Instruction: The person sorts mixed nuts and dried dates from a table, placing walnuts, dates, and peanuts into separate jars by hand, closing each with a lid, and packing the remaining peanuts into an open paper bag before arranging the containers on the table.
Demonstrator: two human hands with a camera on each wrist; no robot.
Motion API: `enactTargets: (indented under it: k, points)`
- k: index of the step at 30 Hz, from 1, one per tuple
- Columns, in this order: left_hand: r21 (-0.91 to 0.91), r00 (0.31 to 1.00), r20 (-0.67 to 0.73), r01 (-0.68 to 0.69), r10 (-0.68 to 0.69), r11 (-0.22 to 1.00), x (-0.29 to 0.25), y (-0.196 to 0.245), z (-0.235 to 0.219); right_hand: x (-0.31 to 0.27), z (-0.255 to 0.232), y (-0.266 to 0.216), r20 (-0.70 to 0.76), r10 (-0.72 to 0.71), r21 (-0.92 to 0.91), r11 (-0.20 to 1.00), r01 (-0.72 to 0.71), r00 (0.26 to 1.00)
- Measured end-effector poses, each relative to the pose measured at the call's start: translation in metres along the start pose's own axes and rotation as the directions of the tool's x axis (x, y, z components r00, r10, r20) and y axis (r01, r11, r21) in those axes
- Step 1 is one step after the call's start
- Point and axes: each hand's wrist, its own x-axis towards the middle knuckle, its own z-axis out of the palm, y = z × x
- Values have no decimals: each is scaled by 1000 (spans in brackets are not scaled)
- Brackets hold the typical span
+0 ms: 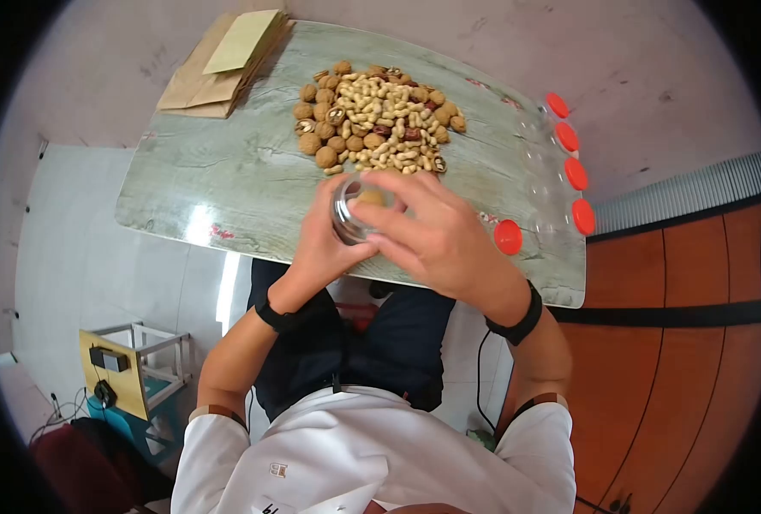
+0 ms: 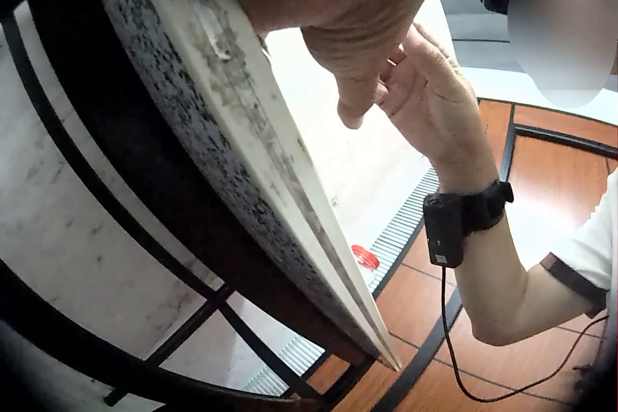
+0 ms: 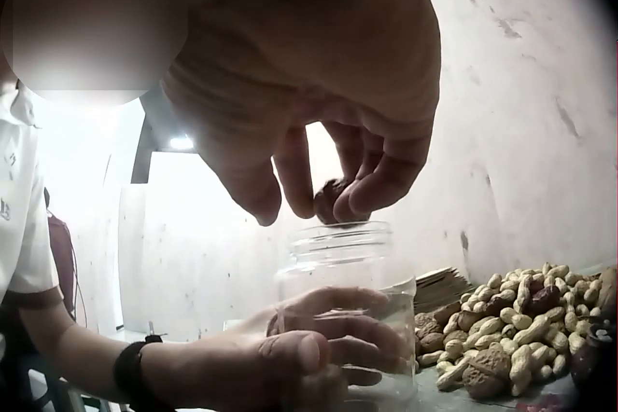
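Close to the table's near edge, my left hand holds a clear jar with its fingers wrapped round the side. The jar's mouth is uncovered and faces up. Above it is my right hand, fingers pointing down. Its fingertips pinch a walnut right at the rim. From the head, the walnut shows as a tan round shape over the mouth. In the left wrist view, the jar is hidden and the right hand appears beyond the table edge.
A heap of peanuts lies beyond the hands, with walnuts around it and a few dark red dates. Paper bags lie at the far left corner. Several clear jars with red lids line the table's right side.
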Motion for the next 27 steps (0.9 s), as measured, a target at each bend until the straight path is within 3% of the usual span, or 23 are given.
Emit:
enactTargets:
  k: [2,4,6,10,11,13,19,27]
  points:
    - [-48,999,-14,44,-45,998,1,-2,1,0,-3,1,0,4,6,1000,-4,1000]
    - [21,1000,3,26,-27,999,0,-2,-2,0,-1,21,-160,-49,-50,998,41,986]
    - [24,1000,7,11,-11,1000,-1,-4,-1,2,-5,63,-213,133,-19,990,-140,968]
    - [34,1000,12,6,-6,999,-1,0,-2,-4,-3,174,-169,386,-221,882,-416,907]
    - [38,1000,8,5,-5,999,-1,2,-3,-7,-2,198,-179,378,-225,883,-412,908]
    - [43,1000,-2,1,-1,999,-1,2,-3,-10,1,235,1,390,-290,881,-373,921]
    - [74,999,14,30,-31,997,-1,4,-5,3,17,262,143,448,-200,886,-418,883]
    - [35,1000,4,10,-10,999,-1,1,-3,-2,23,254,121,512,-165,855,-492,850]
